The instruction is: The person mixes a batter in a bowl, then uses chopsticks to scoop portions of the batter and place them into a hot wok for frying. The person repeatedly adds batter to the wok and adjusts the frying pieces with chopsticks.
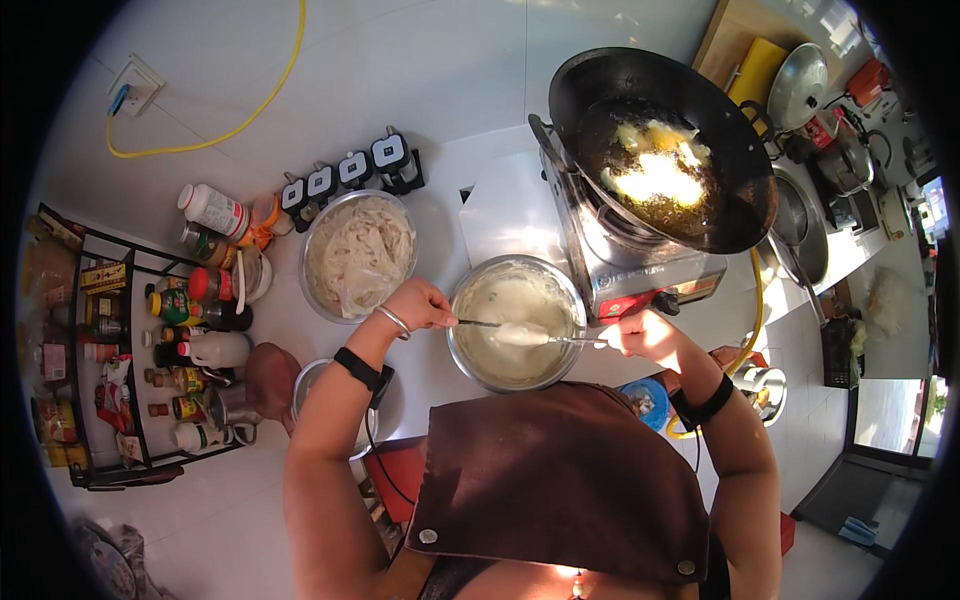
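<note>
My left hand (pixel 421 306) pinches a thin dark utensil handle (pixel 478 323) at the left rim of a steel bowl (pixel 459 369). From the right, my right hand (pixel 646 339) grips a slim metal handle (pixel 574 340). The two utensils meet over the bowl at a pale, batter-coated lump (pixel 523 334); the coating hides their ends, so I cannot tell their exact kind. Thick whitish batter (pixel 510 292) lies in the bowl and smears its inner wall. Up and to the right, a black wok (pixel 574 90) on a gas stove (pixel 637 281) holds bubbling oil with golden fried pieces (pixel 660 176).
A second steel bowl (pixel 304 277) left of my hands holds pale, battered-looking strips (pixel 360 247) partly under plastic film. Seasoning boxes (pixel 354 169) stand by the wall. Bottles (pixel 217 349) and a black rack (pixel 133 360) fill the left. A blue bowl (pixel 660 401) sits near my right forearm.
</note>
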Available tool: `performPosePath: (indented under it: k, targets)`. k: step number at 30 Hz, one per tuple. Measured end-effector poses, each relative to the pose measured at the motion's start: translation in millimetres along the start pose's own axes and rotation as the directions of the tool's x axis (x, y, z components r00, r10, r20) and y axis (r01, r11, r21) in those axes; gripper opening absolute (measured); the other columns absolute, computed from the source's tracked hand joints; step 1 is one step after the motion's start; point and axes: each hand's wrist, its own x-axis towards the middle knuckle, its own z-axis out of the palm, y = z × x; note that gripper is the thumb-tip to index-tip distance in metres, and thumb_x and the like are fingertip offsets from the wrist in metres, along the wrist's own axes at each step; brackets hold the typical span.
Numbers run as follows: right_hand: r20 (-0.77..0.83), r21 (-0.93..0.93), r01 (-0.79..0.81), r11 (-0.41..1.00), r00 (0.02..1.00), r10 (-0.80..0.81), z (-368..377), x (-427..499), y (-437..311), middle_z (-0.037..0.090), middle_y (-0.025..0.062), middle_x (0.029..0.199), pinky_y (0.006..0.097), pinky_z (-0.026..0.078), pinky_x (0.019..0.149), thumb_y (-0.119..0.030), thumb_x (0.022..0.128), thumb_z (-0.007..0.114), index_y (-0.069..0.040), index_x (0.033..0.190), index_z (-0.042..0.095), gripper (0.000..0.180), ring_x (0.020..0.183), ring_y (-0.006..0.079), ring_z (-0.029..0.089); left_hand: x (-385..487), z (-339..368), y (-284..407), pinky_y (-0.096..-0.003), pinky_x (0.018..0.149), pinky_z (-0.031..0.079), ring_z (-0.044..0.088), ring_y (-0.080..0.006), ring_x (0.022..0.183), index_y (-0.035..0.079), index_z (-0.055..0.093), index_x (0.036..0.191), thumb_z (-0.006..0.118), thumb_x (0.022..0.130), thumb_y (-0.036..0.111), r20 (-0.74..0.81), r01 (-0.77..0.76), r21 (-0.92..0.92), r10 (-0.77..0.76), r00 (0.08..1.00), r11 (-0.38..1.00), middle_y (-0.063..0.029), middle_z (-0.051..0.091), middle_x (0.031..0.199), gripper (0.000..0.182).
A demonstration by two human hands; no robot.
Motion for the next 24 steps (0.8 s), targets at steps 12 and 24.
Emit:
performPosePath:
  k: [12, 24]
  targets:
    - [0.182, 0.563, -0.336, 0.755, 0.941, 0.283, 2.1, -8.9, -38.9, 0.042, -0.0066, 0.065, 0.0172, 0.023, 0.044, -0.004, 0.090, 0.053, -0.001, 0.116, 0.062, 0.028, 0.052, 0.0018, 0.033, -48.3, -15.7, 57.5, -0.0214, 0.044, 0.035, 0.048, -0.0075, 0.049, -0.004, 0.070, 0.076, 0.079, 0.069, 0.007, -0.047, -0.119, -0.003, 0.119, 0.992, 0.993, -0.0029, 0.059, 0.058, 0.016]
    - [0.195, 0.241, 0.378, 0.894, 0.884, -0.426, -34.8, -42.0, -120.4, 0.068, 0.0111, 0.096, 0.0202, 0.038, 0.050, -0.005, 0.081, 0.059, 0.006, 0.115, 0.061, 0.036, 0.066, 0.0121, 0.057, -128.9, -43.7, 152.1, -0.0213, 0.045, 0.031, 0.045, -0.0062, 0.049, -0.004, 0.069, 0.075, 0.082, 0.071, 0.013, -0.073, -0.206, -0.041, 0.202, 0.977, 0.978, -0.0018, 0.057, 0.059, 0.022]
